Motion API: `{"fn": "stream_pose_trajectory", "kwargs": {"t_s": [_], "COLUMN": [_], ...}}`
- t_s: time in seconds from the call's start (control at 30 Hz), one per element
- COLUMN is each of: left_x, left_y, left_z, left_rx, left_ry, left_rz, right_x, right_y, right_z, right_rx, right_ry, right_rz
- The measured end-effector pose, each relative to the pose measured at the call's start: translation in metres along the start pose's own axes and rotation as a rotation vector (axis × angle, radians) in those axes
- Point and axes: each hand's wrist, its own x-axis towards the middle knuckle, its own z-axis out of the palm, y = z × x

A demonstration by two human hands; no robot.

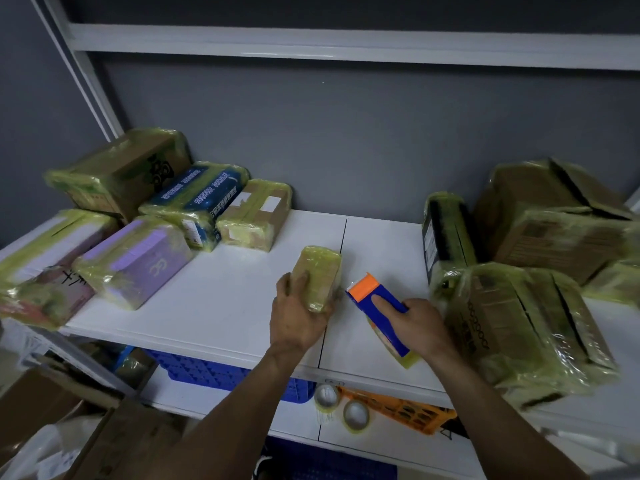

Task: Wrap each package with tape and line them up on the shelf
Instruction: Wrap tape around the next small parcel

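- Head view: L hand (298, 308) grips the near end of the small pkg (320, 277), fingers curled round it.
- The pkg is at the front middle of the white shelf (207, 299). Can't tell if it rests on it or is lifted a bit.
- R hand (417, 325) grips the blue & orange tape dispenser (375, 301), thumb on top. Its orange tip is right at the pkg's right edge; can't tell if it touches.
- The 2 hands are apart, each busy w/ its own thing.
- The pkg looks covered in yellowish tape already, so this is prob. the last strip or the cut.
- To do it well: L hand holds the pkg firm so it won't slide. R hand presses the tip flat, pulls tight, then twists to cut. Rub the loose end down so it sticks.
- Watch out: L hand is near the cutter end, so it should stay clear of it.
- Next comes the row. Done boxes stand at back left: purple box (138, 261), blue box (197, 202), small brown box (256, 216). The bare spot just right of the small brown box looks like the next place.
- A pile of taped boxes (519, 323) sits at right. Spare tape rolls (356, 414) lie on the lower shelf (298, 424).
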Motion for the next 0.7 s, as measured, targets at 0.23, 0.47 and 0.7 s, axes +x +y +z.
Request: {"fn": "stream_pose_trajectory", "kwargs": {"t_s": [0.23,0.47,0.7], "left_x": [0.003,0.003,0.000], "left_y": [0.002,-0.010,-0.039], "left_z": [-0.004,-0.013,-0.044], "left_rx": [0.118,0.102,0.061], "left_ry": [-0.038,-0.119,0.037], "left_rz": [-0.006,0.022,-0.039], "right_x": [0.004,0.000,0.004], "right_y": [0.000,-0.003,-0.040], "right_z": [0.001,0.008,0.043], "right_rx": [0.051,0.146,0.314], "right_ry": [0.013,0.045,-0.054], "right_rz": [0.021,0.038,0.036]}}
